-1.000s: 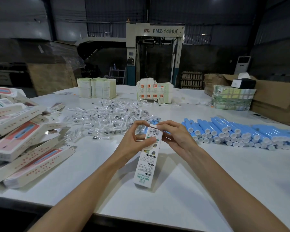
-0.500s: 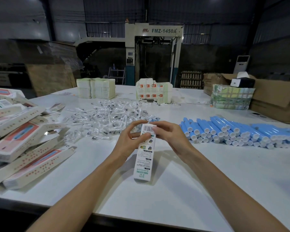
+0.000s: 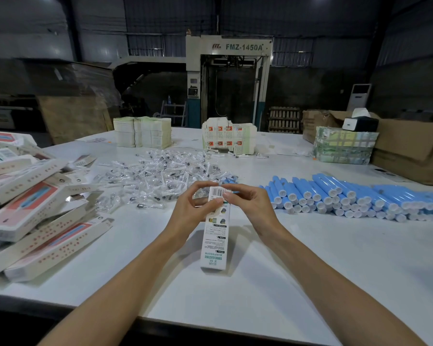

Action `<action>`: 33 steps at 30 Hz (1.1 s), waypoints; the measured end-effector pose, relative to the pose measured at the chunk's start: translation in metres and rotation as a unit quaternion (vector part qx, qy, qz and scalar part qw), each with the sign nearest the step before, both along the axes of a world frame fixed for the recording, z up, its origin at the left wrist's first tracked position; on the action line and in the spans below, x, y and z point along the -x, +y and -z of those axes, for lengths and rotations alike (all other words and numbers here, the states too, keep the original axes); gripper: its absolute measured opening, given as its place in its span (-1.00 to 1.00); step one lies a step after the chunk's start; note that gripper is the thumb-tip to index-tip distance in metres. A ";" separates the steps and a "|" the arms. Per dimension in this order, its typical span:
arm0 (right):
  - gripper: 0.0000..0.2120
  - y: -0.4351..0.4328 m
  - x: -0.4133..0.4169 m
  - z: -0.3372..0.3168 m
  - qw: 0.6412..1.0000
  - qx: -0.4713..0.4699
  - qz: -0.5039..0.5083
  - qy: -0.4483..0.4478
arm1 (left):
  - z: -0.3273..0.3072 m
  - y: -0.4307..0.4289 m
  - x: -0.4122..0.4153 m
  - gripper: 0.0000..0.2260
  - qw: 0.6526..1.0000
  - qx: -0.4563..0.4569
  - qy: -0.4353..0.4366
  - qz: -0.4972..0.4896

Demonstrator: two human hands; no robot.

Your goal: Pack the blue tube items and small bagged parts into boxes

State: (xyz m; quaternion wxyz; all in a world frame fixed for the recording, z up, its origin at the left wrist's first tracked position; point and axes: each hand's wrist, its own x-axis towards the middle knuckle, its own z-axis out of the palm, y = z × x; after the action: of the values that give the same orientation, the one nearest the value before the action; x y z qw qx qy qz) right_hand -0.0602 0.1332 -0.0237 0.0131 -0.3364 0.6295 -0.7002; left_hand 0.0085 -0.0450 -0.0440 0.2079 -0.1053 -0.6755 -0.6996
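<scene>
Box (image 3: 214, 240): straighter than a second ago, barcode flap (image 3: 217, 192) folding shut. Left hand (image 3: 188, 208) and right hand (image 3: 250, 206) pinch its top. Closure judged nearly done.

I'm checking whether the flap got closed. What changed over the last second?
The top of the box swung slightly left, so it stands straighter. The left hand and right hand still pinch its top end; nothing taken or let go. Whether the flap is shut cannot be told. Blue tubes, bagged parts and box pile stayed put.
</scene>
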 end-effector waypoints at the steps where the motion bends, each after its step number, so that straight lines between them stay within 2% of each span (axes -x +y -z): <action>1: -0.82 0.000 0.001 0.000 1.000 -0.001 -0.001 0.001 | 0.000 0.000 0.000 -0.64 1.000 0.000 -0.001 0.001; 10: -0.79 -0.002 0.000 0.006 1.000 0.008 0.017 -0.008 | 0.001 0.005 0.002 -0.63 1.000 -0.007 -0.005 0.008; 14: -0.48 -0.007 -0.004 0.012 0.986 0.040 -0.044 -0.155 | -0.002 0.005 0.005 -0.62 0.997 -0.062 -0.008 0.034; 17: -0.52 -0.005 -0.005 0.023 0.976 -0.003 -0.093 -0.196 | -0.002 0.001 0.007 -0.61 0.991 -0.124 -0.003 0.048; 19: -0.52 -0.005 -0.006 0.029 0.971 -0.023 -0.130 -0.199 | 0.000 0.000 0.009 -0.64 0.992 -0.125 0.002 0.036; 22: -0.45 -0.008 -0.008 0.031 0.970 -0.043 -0.138 -0.194 | 0.004 -0.004 0.013 -0.63 0.997 -0.073 0.008 0.006; 25: -0.50 -0.005 -0.007 0.030 0.973 -0.060 -0.121 -0.187 | 0.009 -0.006 0.016 -0.69 1.000 -0.007 0.023 -0.017; 27: -0.53 0.001 -0.006 0.027 0.975 -0.070 -0.102 -0.185 | 0.012 -0.005 0.018 -0.68 0.995 0.065 0.041 -0.066; 31: -0.53 0.019 -0.005 0.006 0.983 -0.151 0.008 -0.108 | 0.021 0.003 0.015 -0.44 0.972 0.210 0.051 -0.089; 33: -0.61 0.037 -0.004 -0.005 0.978 -0.189 0.073 -0.052 | 0.026 0.005 0.015 -0.42 0.955 0.279 0.046 -0.083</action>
State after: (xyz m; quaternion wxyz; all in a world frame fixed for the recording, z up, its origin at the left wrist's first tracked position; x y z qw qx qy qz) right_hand -0.0560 0.1707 -0.0188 0.0582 -0.2436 0.7721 -0.5841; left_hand -0.0061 -0.0404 -0.0704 0.2582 -0.1349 -0.8401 -0.4576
